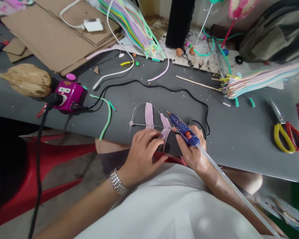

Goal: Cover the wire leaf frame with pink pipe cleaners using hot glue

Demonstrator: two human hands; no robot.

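A blue glue gun (183, 127) with a long clear glue stick (229, 179) out of its back is in my right hand (195, 152). Its nozzle points up and left, just beside the folded lilac strips (166, 124) of a wire frame (139, 124). This frame is a thin ring with a straight stem, and another lilac strip (149, 116) crosses it. My left hand (143, 152), wearing a metal watch (117, 181), lies over the frame's near side. Its fingers are loosely bent, thumb apart, and they hide part of the ring. Whether the fingertips press on the frame, I cannot tell.
Left are a magenta power adapter (68, 95) and a green fuzzy stem (107, 116). A black cord (164, 87) loops behind the frame. Scissors (285, 131) lie at right, near bundled pipe cleaners (259, 81). Cardboard (47, 36) and another bundle (137, 26) sit at the back.
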